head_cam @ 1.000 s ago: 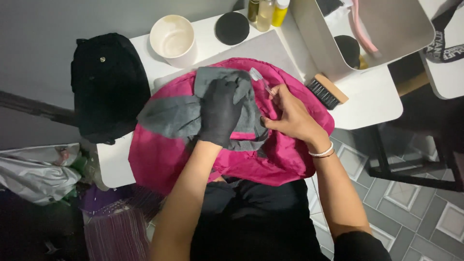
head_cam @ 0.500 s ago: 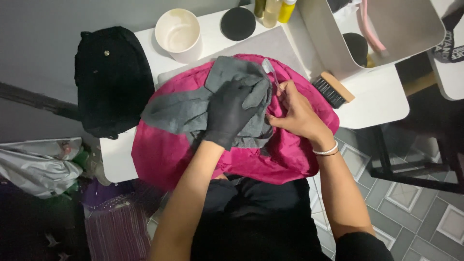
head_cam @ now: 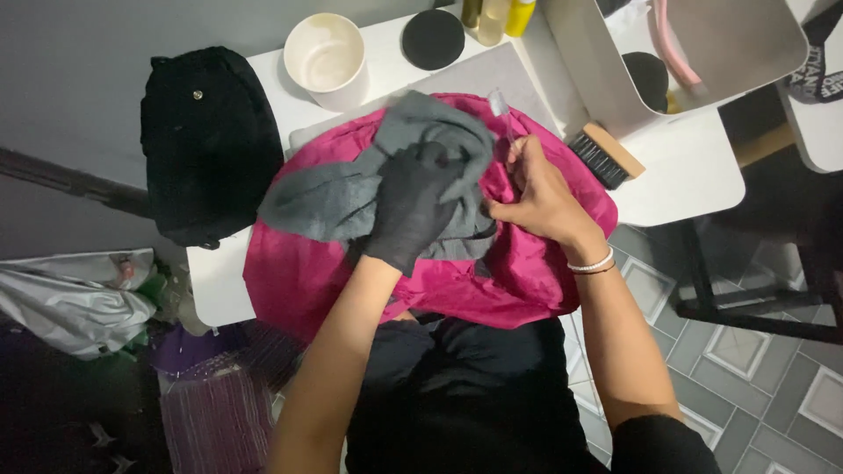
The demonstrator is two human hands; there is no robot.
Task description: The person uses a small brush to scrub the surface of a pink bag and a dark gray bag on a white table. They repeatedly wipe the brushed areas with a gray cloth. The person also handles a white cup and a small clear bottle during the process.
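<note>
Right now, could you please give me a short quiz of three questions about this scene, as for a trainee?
1. True or false: the left hand wears a black glove.
2. What does the right hand hold? A) a clear toothbrush B) a yellow bottle C) the white cup
3. Fill in: the grey cloth lies on a ____ bag.

Key
1. True; the gloved hand presses on the cloth.
2. A; the toothbrush points away from the person, over the pink bag. The bottle and cup stand untouched at the far side of the table.
3. Pink.
</note>
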